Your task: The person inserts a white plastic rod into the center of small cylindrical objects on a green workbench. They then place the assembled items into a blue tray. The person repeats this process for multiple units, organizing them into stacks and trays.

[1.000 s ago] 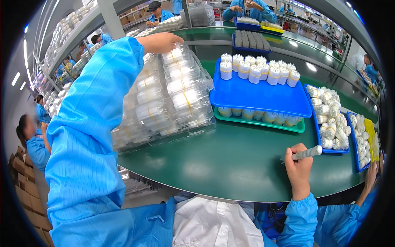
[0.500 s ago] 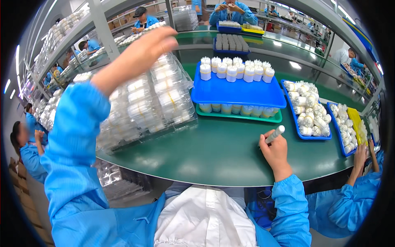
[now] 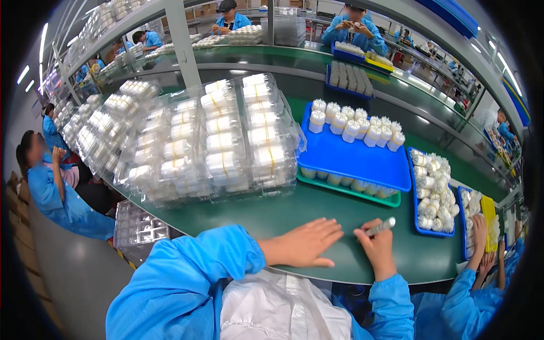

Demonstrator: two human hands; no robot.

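- Head view, hands: the left hand [image 3: 306,245] lies flat and spread, palm down, on the dark green curved surface [image 3: 272,212], holding nothing; the right hand [image 3: 375,245] is curled in a fist around a slim grey marker pen [image 3: 381,227], whose tip points up and right, clear of the surface.
- Head view, surroundings: just beyond the left hand stands a stack of clear plastic blister trays of white cylinders [image 3: 221,141]; to its right a blue plastic tray carrying white capped bottles [image 3: 354,153] rests on a green tray [image 3: 351,190].
- Risk, as a judgement: the clear stack looks tall and loosely piled, so a knock from a sleeve could slide it; the upright bottles could topple if the blue tray is jolted; the pen could mark the surface if the fist drops.
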